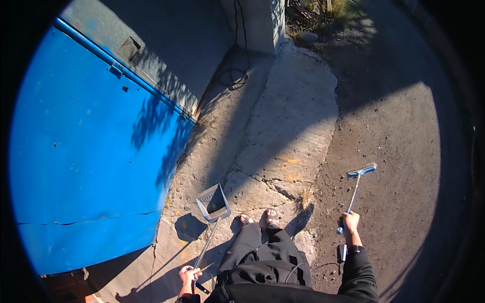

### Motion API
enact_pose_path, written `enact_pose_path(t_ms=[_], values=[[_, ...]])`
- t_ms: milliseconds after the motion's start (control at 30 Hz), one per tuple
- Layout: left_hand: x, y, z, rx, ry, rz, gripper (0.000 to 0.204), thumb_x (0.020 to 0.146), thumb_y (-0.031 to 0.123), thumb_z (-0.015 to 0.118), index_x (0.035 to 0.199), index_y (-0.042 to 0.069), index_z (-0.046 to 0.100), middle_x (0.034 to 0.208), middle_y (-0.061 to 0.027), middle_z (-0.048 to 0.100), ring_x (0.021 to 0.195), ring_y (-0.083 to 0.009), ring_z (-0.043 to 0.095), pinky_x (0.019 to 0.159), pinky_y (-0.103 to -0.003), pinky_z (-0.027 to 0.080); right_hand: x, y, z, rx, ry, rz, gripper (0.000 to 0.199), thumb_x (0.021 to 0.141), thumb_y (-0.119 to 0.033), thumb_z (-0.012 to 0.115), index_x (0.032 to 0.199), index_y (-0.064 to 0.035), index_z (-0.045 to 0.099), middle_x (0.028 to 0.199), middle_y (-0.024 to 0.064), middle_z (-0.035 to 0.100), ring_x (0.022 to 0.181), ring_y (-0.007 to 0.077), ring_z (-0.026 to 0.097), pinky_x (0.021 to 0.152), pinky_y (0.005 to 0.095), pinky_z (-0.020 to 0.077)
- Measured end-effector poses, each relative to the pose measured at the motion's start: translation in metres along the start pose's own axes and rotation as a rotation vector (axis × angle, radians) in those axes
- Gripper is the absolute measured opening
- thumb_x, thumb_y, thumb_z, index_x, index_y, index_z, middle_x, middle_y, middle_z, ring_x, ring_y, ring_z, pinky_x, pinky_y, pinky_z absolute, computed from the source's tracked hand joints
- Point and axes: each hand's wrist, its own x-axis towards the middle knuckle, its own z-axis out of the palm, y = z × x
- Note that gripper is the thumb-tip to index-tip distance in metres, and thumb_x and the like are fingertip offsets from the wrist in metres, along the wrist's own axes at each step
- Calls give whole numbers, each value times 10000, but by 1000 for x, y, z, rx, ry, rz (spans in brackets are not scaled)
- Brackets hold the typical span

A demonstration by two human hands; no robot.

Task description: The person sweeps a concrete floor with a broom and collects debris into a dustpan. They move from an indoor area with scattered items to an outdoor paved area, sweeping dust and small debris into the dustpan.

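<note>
My left hand (188, 275) is closed round the handle of a long-handled grey dustpan (226, 196). The pan is held out in front of me, left of my feet, its dark open inside facing up, and it casts a separate shadow on the concrete. On the right, my right hand (351, 220) grips the blue end of a broom (355, 189). Its pale pole leads away to a blue head with light bristles, over the brown dirt. Whether the bristles touch the ground I cannot tell.
I stand in sandals on a cracked concrete strip (298, 111). A large blue metal door (96, 151) fills the left side. Bare dirt (394, 131) with small stones spreads to the right. A black cable (246, 65) hangs by a pillar (255, 25). Dry grass (305, 198) grows at the concrete's edge.
</note>
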Motion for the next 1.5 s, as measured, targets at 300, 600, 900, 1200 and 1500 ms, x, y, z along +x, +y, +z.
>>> enact_pose_path(t_ms=[300, 600, 900, 1200, 1500], values=[[22, 34, 28, 18, 17, 3, 307, 816, -110, 738, 1011, 40, 555, 758, -200, 700, 564, -297, 721, 384, -288, 379, -83, -46, 168, -73, -658, 10, 410, 933, 26, 657, 1342, 13, 646, 756, 62, 642, 555, 139, 608, 490, 318, 511], [45, 57, 30, -20, 24, 25, 243, 811, -124, 647, 948, 42, 535, 768, -170, 666, 517, -280, 677, 414, -314, 450, -154, -100, 420, -422, -1052, -60, 286, 879, -7, 648, 1151, 40, 720, 718, 92, 684, 533, 175, 646, 497, 344, 537], [38, 67, 29, -133, 21, -15, 323, 841, -82, 638, 1111, 40, 507, 844, -248, 727, 556, -317, 722, 384, -314, 411, -132, -95, 486, -758, -1036, -122, 197, 832, -69, 674, 984, -28, 792, 729, 95, 749, 584, 175, 708, 564, 346, 591], [51, 96, 69, -24, -44, 55, 266, 769, -118, 735, 922, 5, 556, 687, -118, 592, 482, -259, 636, 425, -338, 504, -27, -93, 339, -574, -889, 110, 379, 855, -52, 789, 1231, -13, 763, 852, 107, 766, 644, 178, 723, 551, 344, 591], [15, 161, 152, 248, -36, 106, 254, 796, -120, 712, 908, 17, 530, 688, -127, 627, 494, -274, 672, 374, -330, 387, 57, -133, 142, -430, -559, 146, 306, 860, -5, 779, 1165, 1, 788, 751, 98, 738, 553, 162, 659, 484, 328, 532]])
